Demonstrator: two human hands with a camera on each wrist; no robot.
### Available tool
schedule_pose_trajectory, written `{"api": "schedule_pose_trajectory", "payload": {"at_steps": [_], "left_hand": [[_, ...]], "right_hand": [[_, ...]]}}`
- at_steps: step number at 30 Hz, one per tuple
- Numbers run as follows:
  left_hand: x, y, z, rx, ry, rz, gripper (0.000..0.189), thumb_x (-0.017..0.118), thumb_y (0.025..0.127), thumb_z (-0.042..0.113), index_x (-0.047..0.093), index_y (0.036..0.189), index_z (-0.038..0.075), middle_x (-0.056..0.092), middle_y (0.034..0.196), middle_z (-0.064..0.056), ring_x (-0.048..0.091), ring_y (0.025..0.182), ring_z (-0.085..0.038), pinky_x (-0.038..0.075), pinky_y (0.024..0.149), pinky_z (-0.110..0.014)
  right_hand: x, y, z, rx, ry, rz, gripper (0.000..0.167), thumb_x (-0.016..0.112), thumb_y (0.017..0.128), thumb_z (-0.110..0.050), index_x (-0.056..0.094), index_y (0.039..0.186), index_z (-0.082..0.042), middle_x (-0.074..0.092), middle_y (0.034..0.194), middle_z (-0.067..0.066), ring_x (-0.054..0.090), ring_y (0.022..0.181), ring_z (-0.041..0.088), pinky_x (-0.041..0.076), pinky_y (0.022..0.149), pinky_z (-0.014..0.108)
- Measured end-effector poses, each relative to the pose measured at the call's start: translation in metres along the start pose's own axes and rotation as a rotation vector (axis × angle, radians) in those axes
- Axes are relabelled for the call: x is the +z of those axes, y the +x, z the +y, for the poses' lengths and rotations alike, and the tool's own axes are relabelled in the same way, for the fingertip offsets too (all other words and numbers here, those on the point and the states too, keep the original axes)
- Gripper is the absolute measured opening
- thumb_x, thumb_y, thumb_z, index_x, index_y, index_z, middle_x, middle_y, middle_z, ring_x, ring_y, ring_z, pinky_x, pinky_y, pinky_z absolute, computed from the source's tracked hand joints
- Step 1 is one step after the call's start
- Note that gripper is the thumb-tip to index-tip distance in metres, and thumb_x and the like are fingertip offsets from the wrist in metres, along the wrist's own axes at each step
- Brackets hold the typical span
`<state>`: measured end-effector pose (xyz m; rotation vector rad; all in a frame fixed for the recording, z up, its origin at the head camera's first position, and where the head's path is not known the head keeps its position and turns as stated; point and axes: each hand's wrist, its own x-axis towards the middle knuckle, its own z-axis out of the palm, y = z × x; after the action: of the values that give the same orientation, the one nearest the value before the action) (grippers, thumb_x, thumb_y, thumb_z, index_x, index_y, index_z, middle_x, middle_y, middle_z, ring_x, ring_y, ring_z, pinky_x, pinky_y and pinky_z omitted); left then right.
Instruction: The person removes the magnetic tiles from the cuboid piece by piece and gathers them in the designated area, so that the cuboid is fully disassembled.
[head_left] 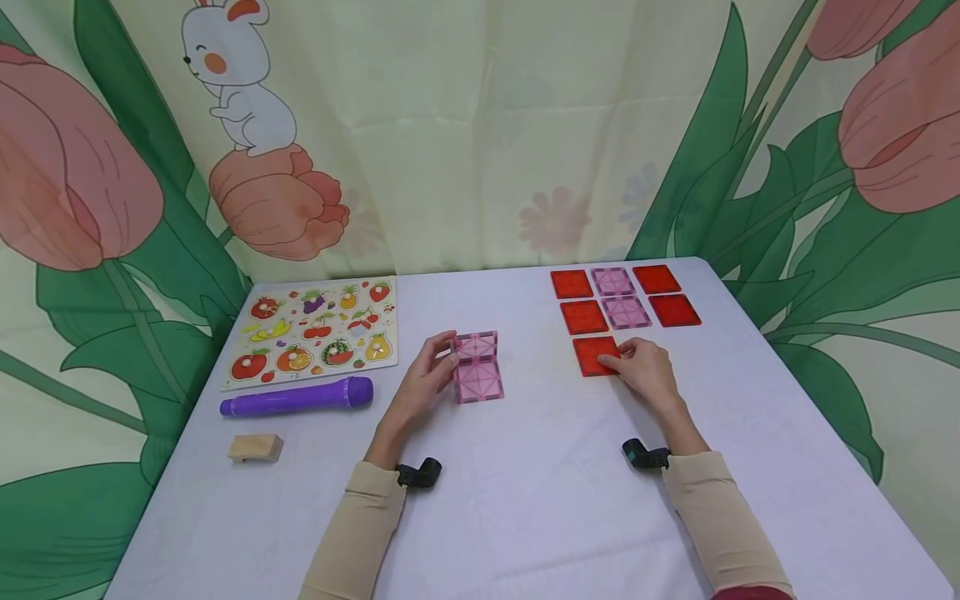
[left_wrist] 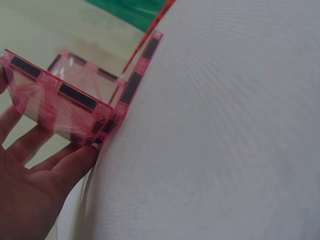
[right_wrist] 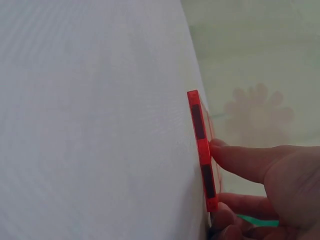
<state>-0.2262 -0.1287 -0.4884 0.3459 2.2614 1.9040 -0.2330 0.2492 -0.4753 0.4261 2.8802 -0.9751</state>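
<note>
Pink magnetic tiles (head_left: 480, 381) stand joined left of the table's middle. In the left wrist view one pink tile (left_wrist: 138, 85) lies flat, a second (left_wrist: 92, 77) rises at the back, and a third (left_wrist: 55, 102) stands along the side by the hand. My left hand (head_left: 426, 373) holds that side tile, its fingers behind it and low at the corner. On the right, my right hand (head_left: 648, 371) pinches the edge of a red magnetic tile (head_left: 591, 357), thumb on its upper face and fingers at the side. The red tile (right_wrist: 202, 150) is close over the cloth.
Beyond the right hand lie several red tiles (head_left: 584, 317) and two pink tiles (head_left: 626, 312) in rows. At left are a fruit puzzle board (head_left: 281, 340), a purple stick (head_left: 296, 398) with a wider end, and a wooden block (head_left: 255, 447). A printed curtain (head_left: 450, 167) hangs behind the table.
</note>
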Motion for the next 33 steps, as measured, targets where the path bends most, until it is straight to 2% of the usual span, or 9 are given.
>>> {"api": "schedule_pose_trajectory", "payload": {"at_steps": [3,8,9,12,19,28,30,33], "left_hand": [[0.000,0.000,0.000,-0.007,0.001,0.000,0.049,0.051,0.105,0.034,0.037,0.152,0.028,0.037,0.157,-0.003,0.041,0.147,-0.029,0.042,0.115,-0.048],[-0.002,0.000,0.001,0.000,-0.002,-0.005,0.052,0.049,0.106,0.031,0.034,0.154,0.022,0.036,0.158,-0.005,0.040,0.147,-0.030,0.042,0.115,-0.048],[-0.002,-0.001,0.005,-0.008,-0.005,-0.010,0.052,0.049,0.106,0.029,0.034,0.154,0.020,0.035,0.159,-0.006,0.040,0.147,-0.031,0.041,0.116,-0.048],[-0.002,-0.001,0.005,-0.010,-0.004,-0.007,0.051,0.049,0.106,0.029,0.034,0.154,0.021,0.035,0.159,-0.005,0.040,0.147,-0.030,0.041,0.116,-0.048],[-0.003,0.000,0.000,-0.010,-0.001,-0.005,0.053,0.050,0.105,0.034,0.034,0.154,0.023,0.036,0.158,-0.004,0.040,0.147,-0.030,0.042,0.116,-0.049],[-0.003,0.001,-0.001,-0.006,-0.036,-0.015,0.052,0.053,0.104,0.035,0.034,0.152,0.025,0.036,0.157,-0.005,0.041,0.146,-0.030,0.042,0.115,-0.049],[-0.002,0.000,-0.001,-0.001,-0.046,-0.019,0.051,0.053,0.104,0.035,0.034,0.151,0.024,0.036,0.157,-0.007,0.042,0.145,-0.031,0.042,0.115,-0.050],[-0.001,0.000,-0.001,-0.005,-0.040,-0.018,0.051,0.052,0.104,0.035,0.034,0.150,0.023,0.036,0.156,-0.006,0.042,0.145,-0.031,0.043,0.114,-0.051]], "right_hand": [[0.000,0.000,-0.001,-0.003,-0.002,-0.001,0.055,0.071,0.092,-0.038,0.059,0.125,0.005,0.063,0.099,0.020,0.055,0.089,0.027,0.051,0.065,0.024],[0.000,0.001,-0.001,-0.011,-0.004,0.002,0.055,0.071,0.092,-0.038,0.059,0.125,0.004,0.064,0.101,0.021,0.055,0.089,0.028,0.052,0.066,0.026],[0.001,0.002,-0.001,-0.013,-0.004,0.002,0.055,0.070,0.092,-0.038,0.059,0.125,0.004,0.064,0.102,0.021,0.055,0.089,0.028,0.053,0.067,0.027],[0.001,0.003,-0.001,-0.012,-0.007,0.000,0.056,0.070,0.092,-0.039,0.058,0.126,0.005,0.063,0.104,0.022,0.055,0.090,0.028,0.053,0.068,0.027],[-0.002,0.002,-0.005,0.032,0.032,0.008,0.069,0.070,0.091,-0.043,0.048,0.137,0.004,0.058,0.113,0.022,0.053,0.098,0.030,0.058,0.074,0.032],[-0.006,-0.008,-0.029,-0.082,0.057,0.045,0.073,0.070,0.091,-0.044,0.046,0.142,0.003,0.057,0.115,0.022,0.054,0.099,0.031,0.056,0.071,0.030],[-0.005,-0.009,-0.037,-0.093,0.071,0.039,0.074,0.071,0.091,-0.043,0.045,0.144,0.002,0.056,0.117,0.022,0.054,0.102,0.031,0.058,0.075,0.034],[-0.002,-0.010,-0.051,-0.105,0.097,0.024,0.074,0.072,0.090,-0.041,0.044,0.144,0.001,0.056,0.125,0.023,0.054,0.111,0.034,0.060,0.087,0.043]]}}
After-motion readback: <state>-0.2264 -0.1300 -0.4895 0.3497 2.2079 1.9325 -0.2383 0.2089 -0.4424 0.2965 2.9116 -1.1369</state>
